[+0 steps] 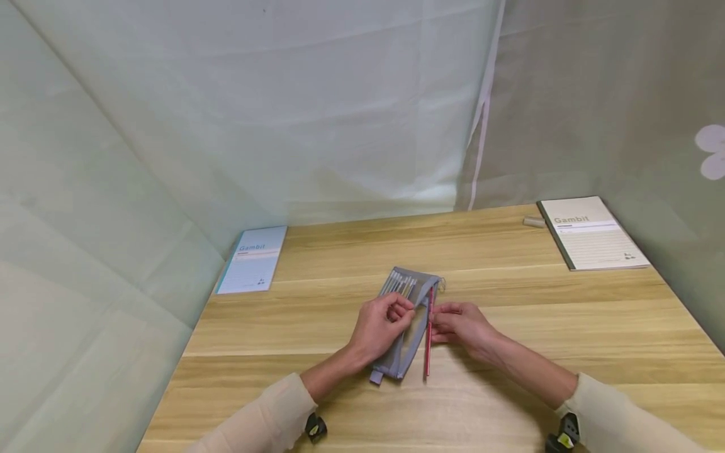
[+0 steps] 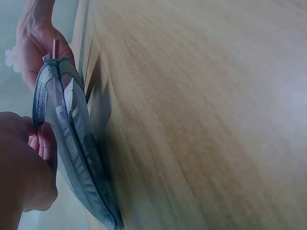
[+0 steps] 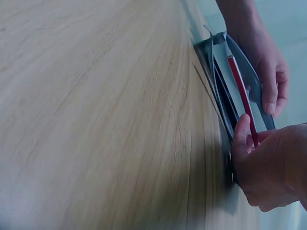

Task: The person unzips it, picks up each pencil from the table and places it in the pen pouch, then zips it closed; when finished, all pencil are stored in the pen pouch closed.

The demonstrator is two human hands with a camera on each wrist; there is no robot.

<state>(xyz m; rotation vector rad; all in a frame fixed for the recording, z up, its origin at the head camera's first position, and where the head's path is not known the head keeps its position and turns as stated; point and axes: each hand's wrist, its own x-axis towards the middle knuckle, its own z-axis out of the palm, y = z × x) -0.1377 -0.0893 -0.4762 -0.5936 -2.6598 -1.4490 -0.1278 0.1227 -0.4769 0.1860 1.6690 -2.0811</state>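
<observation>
A grey zippered pencil case [image 1: 391, 363] with see-through panels lies on the table, its mouth gaping toward the right. Several pencils [image 1: 403, 284] show through its far part. My left hand [image 1: 378, 327] pinches the upper edge of the opening between thumb and fingers. Beside that opening, my right hand [image 1: 467, 328] holds a red pencil [image 3: 242, 91] along the case's length. In the right wrist view the pencil's far end lies between the spread sides of the case. From the left wrist, the case [image 2: 86, 158] appears edge-on, with the pencil's tip rising past its end.
A light blue notebook [image 1: 253, 259] lies at the table's back left. Another notebook [image 1: 595, 234], cream with a dark spine, is at the back right beside a small grey-beige block [image 1: 533, 221]. Fabric curtains [image 1: 362, 113] enclose the wooden table [image 1: 317, 251] behind and at both sides.
</observation>
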